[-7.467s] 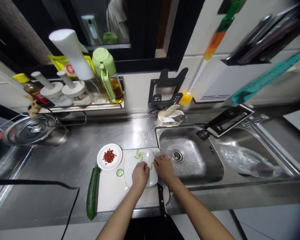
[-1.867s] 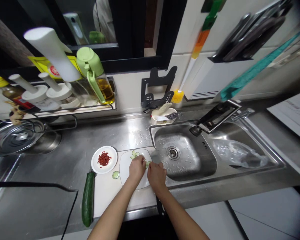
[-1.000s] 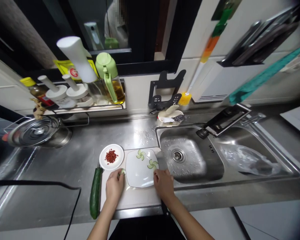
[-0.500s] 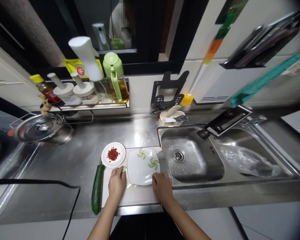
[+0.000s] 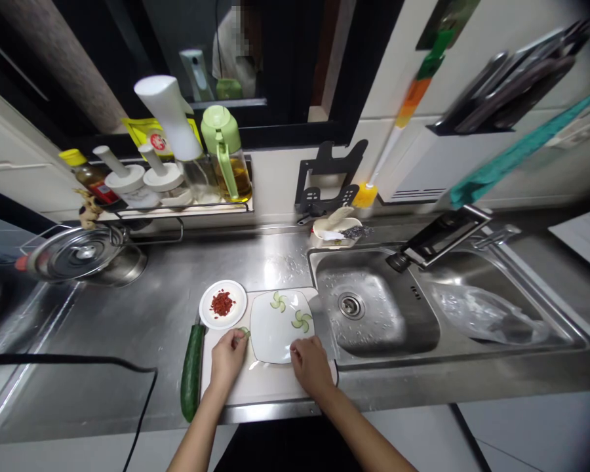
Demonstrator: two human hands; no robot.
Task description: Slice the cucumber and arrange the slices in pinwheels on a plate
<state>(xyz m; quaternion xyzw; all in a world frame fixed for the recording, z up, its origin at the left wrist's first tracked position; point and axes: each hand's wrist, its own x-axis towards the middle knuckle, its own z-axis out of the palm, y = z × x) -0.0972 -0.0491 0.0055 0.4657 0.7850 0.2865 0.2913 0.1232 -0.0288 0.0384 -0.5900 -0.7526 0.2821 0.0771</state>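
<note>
A white squarish plate [image 5: 275, 337] lies on a white cutting board [image 5: 260, 385]. Two pinwheels of thin cucumber slices [image 5: 302, 321] are laid out on its far and right parts. Just left of the plate, my left hand [image 5: 227, 360] pinches a few pale green cucumber slices [image 5: 244, 331]. My right hand [image 5: 313, 368] is over the plate's near right corner with fingers curled together; whatever they hold is hidden. A round white plate [image 5: 205, 313] with chopped red bits [image 5: 221, 303] stands behind my left hand. Along the board's left edge lies a dark green cucumber [image 5: 191, 373].
A steel sink [image 5: 378, 308] adjoins the board on the right, with a plastic bag [image 5: 486, 314] in its second basin. Seasoning jars and an oil bottle [image 5: 226, 154] stand on a rack behind. A lidded pot [image 5: 93, 255] and black cable [image 5: 103, 359] are on the left.
My right hand has shifted left, from the plate's right edge to over its near right corner. My left hand stays beside the plate, still pinching the slices.
</note>
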